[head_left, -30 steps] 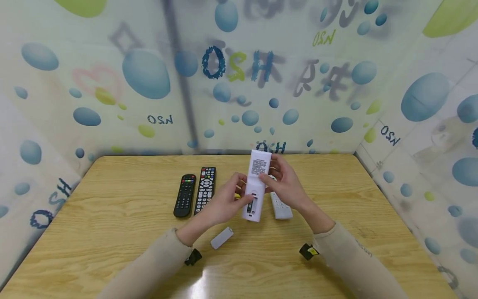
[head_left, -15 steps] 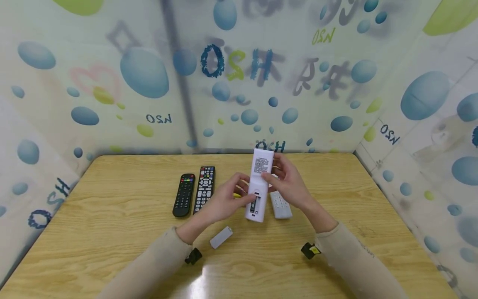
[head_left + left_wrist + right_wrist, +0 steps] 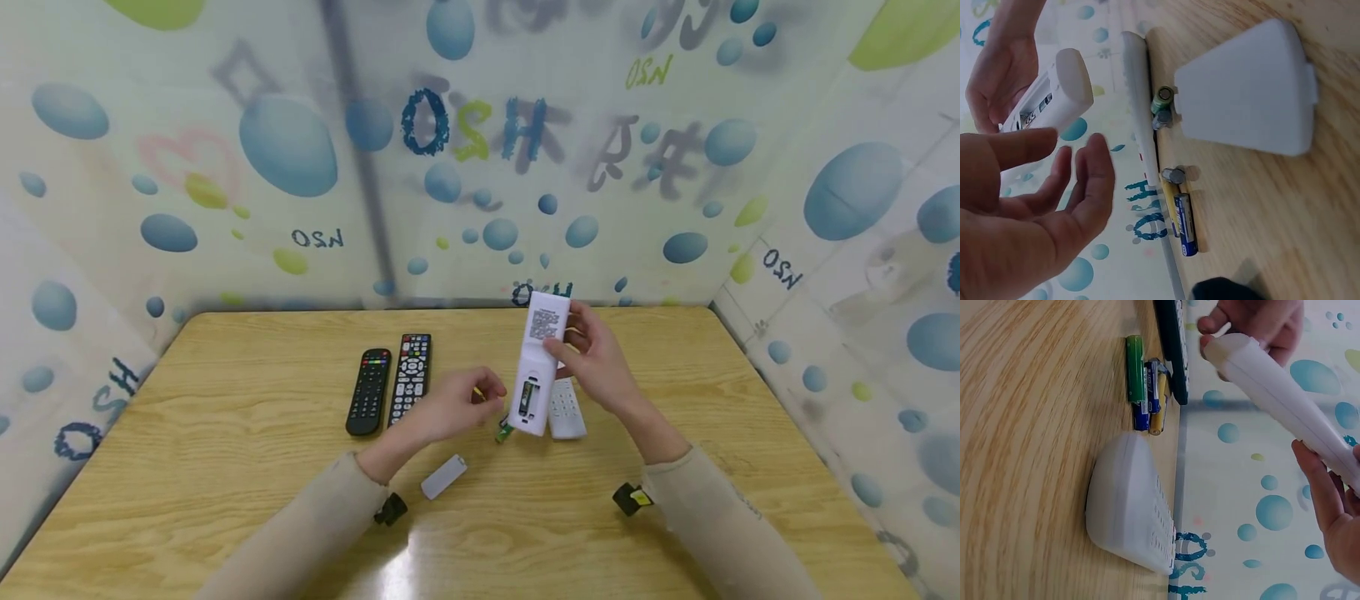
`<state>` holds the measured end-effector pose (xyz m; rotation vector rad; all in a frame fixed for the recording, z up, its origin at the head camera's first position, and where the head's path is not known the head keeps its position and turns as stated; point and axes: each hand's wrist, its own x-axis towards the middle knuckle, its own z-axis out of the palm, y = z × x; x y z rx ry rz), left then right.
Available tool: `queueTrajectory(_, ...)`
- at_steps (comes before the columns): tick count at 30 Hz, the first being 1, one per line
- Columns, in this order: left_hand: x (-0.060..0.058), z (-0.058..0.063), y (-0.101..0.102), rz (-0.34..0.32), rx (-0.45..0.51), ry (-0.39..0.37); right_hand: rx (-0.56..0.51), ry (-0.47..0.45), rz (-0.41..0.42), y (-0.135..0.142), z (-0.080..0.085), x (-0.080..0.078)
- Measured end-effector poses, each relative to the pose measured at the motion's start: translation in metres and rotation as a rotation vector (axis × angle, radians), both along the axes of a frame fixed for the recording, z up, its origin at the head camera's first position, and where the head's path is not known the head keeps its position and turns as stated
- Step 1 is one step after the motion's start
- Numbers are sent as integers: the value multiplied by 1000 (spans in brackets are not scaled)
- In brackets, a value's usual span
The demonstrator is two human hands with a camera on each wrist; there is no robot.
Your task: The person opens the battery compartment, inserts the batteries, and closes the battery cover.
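My right hand (image 3: 600,358) grips a white remote control (image 3: 542,362) above the table, thumb on its labelled back. Its battery compartment faces up uncovered, with a dark battery (image 3: 527,398) lying in one side. Left of the remote's lower end, my left hand (image 3: 459,406) hovers apart from it; in the left wrist view its fingers are loosely bent around nothing. The white battery cover (image 3: 444,477) lies on the table in front of my left wrist. A green battery (image 3: 504,431) rests beneath, beside blue batteries (image 3: 1185,224) and yellow ones, partly hidden in the head view.
A second white remote (image 3: 567,412) lies under the held one, keys up. To the left, a black remote (image 3: 369,392) and a black remote with white keys (image 3: 412,379) lie side by side. A printed curtain wall (image 3: 480,208) stands behind the wooden table (image 3: 262,400).
My left hand has come off the white remote's compartment and drawn slightly back. My right hand has moved the remote to the right and slightly up, uncovering the green battery on the table.
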<state>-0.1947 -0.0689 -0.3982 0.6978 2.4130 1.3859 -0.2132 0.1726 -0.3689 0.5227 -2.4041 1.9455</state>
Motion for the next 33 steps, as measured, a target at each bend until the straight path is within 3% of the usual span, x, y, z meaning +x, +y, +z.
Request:
queueTrajectory(4, -3, -6, 2, -58, -104, 28, 23, -16, -31, 4, 0, -1)
queueTrajectory(12, -1, -7, 12, -114, -255, 58, 13, -24, -55, 8, 3, -1)
queueTrajectory(33, -10, -14, 32, -139, -504, 71, -16, -18, -61, 15, 4, -4)
